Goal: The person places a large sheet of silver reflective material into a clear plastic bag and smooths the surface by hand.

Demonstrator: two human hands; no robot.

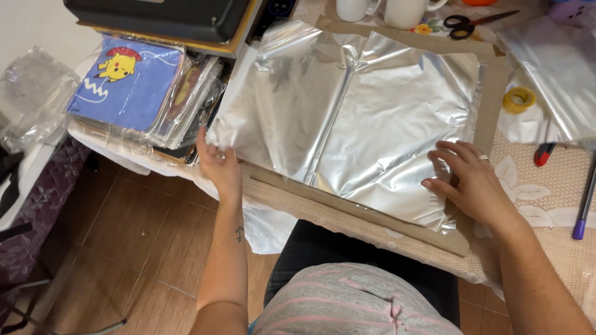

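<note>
Fingers (448, 162) of the right hand (475, 186) lie spread and flat on the near right part of a large sheet of silver foil (366, 111), open and pressing down rather than gripping. The left hand (220, 166) sits at the sheet's near left corner, its fingers curled at the edge; whether they pinch the foil or only rest against it cannot be told from this view.

The foil lies over a flat brown cardboard panel (490, 93) whose border shows along the right and near sides, on a tabletop (546, 186) covered with a beige floral cloth. The sheet looks very light, thin and slick, already creased down a central fold and puckered elsewhere. By appearance it would tear or crumple easily and hold any wrinkle put into it, so the edges and corners seem the safest places to take it, with flat palms for smoothing.

Both forearms reach forward from the seated body, the left one extended nearly straight with the wrist bent outward, the right one angled in from the side with the palm down.

To the left of the foil is a stack of bagged prints (133, 87) topped by a blue one. Beyond the cardboard lie scissors (475, 23) and two white mugs (385, 9); a yellow tape roll (519, 99) and a purple pen (583, 205) lie to the right.
</note>
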